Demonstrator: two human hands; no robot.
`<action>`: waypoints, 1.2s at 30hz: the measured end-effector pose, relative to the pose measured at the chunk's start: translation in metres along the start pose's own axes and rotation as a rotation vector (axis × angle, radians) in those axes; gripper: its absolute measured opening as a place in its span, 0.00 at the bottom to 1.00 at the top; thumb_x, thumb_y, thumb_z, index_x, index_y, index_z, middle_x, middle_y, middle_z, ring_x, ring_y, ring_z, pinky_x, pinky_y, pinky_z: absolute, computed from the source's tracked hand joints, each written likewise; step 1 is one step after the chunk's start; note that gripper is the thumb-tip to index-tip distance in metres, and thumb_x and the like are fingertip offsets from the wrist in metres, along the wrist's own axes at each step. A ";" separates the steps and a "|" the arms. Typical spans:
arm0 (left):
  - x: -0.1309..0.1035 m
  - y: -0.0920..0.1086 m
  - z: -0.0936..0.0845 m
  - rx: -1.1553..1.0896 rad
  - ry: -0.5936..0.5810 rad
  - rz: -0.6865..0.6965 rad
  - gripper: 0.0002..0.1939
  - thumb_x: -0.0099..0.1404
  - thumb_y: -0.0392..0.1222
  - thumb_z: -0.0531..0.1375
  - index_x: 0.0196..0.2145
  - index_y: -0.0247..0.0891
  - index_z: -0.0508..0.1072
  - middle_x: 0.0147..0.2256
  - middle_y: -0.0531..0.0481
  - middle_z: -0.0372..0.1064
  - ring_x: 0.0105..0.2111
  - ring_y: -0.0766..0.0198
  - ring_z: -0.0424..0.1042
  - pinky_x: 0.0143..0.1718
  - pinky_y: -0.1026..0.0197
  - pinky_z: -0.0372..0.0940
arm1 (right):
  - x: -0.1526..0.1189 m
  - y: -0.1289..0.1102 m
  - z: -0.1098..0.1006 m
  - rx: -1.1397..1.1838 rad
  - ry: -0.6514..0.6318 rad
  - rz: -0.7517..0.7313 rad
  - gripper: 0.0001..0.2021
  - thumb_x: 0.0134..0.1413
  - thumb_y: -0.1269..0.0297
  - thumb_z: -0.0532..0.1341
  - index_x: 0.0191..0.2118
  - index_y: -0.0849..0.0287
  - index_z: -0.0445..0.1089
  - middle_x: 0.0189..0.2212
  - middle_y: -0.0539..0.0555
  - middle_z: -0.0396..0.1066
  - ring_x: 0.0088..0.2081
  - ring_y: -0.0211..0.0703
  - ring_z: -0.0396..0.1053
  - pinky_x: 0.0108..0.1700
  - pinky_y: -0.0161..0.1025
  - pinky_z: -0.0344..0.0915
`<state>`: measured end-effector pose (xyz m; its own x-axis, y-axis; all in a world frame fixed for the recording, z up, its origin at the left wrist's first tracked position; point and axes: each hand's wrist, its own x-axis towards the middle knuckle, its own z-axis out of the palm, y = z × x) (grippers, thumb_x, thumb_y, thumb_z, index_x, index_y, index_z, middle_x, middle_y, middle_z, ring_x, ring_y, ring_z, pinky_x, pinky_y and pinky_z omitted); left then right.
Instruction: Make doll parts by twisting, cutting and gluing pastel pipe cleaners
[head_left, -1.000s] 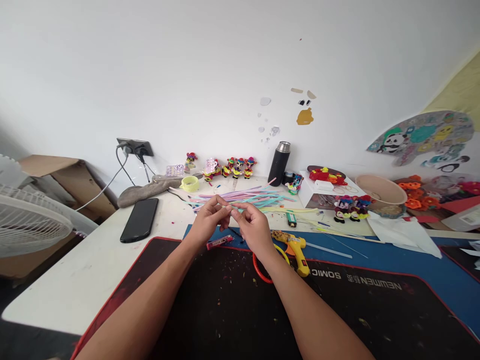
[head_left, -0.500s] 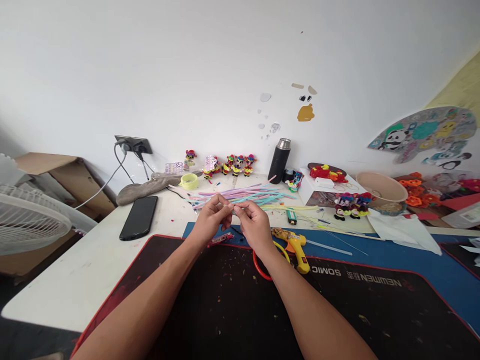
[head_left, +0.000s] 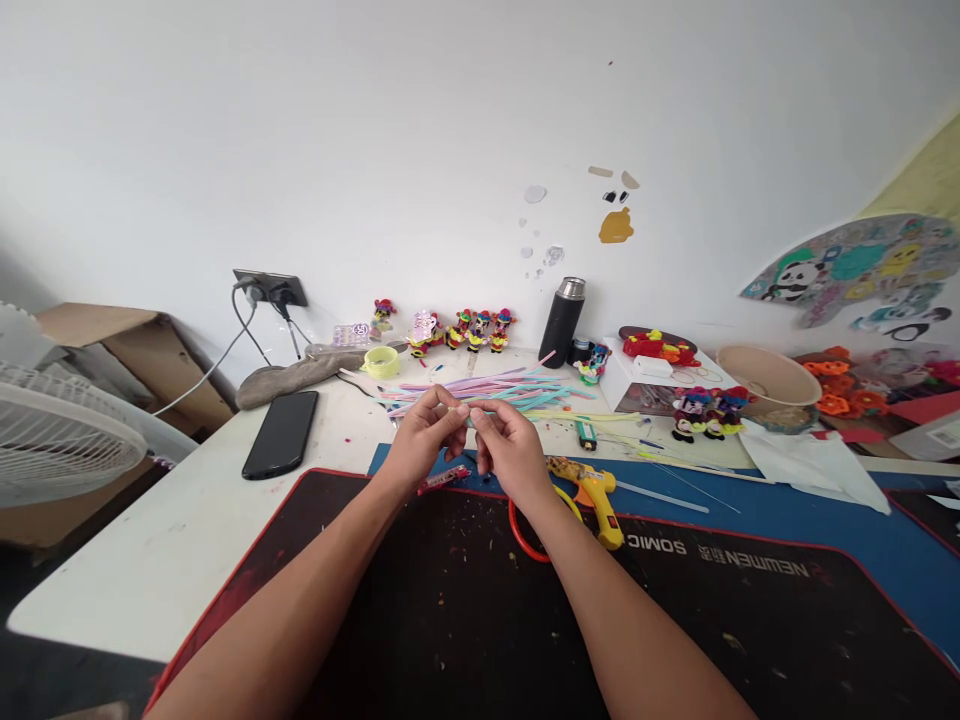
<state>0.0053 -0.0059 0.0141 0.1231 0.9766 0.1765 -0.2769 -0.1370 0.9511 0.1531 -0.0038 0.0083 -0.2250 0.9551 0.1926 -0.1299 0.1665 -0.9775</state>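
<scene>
My left hand (head_left: 427,435) and my right hand (head_left: 506,440) meet fingertip to fingertip above the back edge of the black mat (head_left: 450,620). Both are closed in a pinch around something small, greenish and mostly hidden. Behind them lies a spread of pink, purple and teal fuzzy stems (head_left: 540,392). Below the fingers is a small red packet (head_left: 444,479). Near my right wrist are a yellow glue gun (head_left: 596,495) and a red-handled tool (head_left: 523,538), partly covered by the forearm.
A black phone (head_left: 280,435) lies at the left, with a white fan (head_left: 56,430) beyond. Along the wall stand small colourful figures (head_left: 480,330), a yellow tape roll (head_left: 381,361) and a black bottle (head_left: 562,322). Further right are a white box (head_left: 660,375) and a beige bowl (head_left: 769,375).
The whole view has shifted slightly, with the scene a little further right. My hands keep nearly the same pinching pose.
</scene>
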 end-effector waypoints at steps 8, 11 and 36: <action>0.002 -0.006 0.002 0.100 -0.018 -0.013 0.21 0.64 0.59 0.66 0.38 0.42 0.63 0.19 0.59 0.67 0.16 0.69 0.63 0.18 0.67 0.58 | 0.002 0.002 0.000 0.031 0.027 0.074 0.19 0.60 0.44 0.62 0.40 0.58 0.73 0.20 0.46 0.66 0.15 0.37 0.68 0.13 0.30 0.52; 0.003 -0.008 0.002 0.146 -0.054 -0.033 0.23 0.64 0.62 0.64 0.41 0.41 0.63 0.21 0.59 0.68 0.17 0.67 0.65 0.19 0.66 0.60 | 0.004 0.004 -0.001 0.097 0.059 0.128 0.19 0.57 0.44 0.64 0.35 0.58 0.71 0.18 0.46 0.66 0.14 0.36 0.66 0.12 0.30 0.49; 0.005 -0.005 -0.004 0.253 0.002 0.067 0.20 0.64 0.59 0.66 0.36 0.39 0.71 0.21 0.57 0.66 0.19 0.67 0.65 0.21 0.64 0.62 | 0.004 0.003 -0.002 0.227 0.077 0.282 0.23 0.49 0.41 0.68 0.30 0.59 0.68 0.19 0.47 0.69 0.14 0.35 0.66 0.13 0.29 0.47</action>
<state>0.0032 0.0005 0.0096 0.1100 0.9642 0.2411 -0.0370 -0.2384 0.9705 0.1541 0.0013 0.0062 -0.2100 0.9728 -0.0974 -0.2860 -0.1563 -0.9454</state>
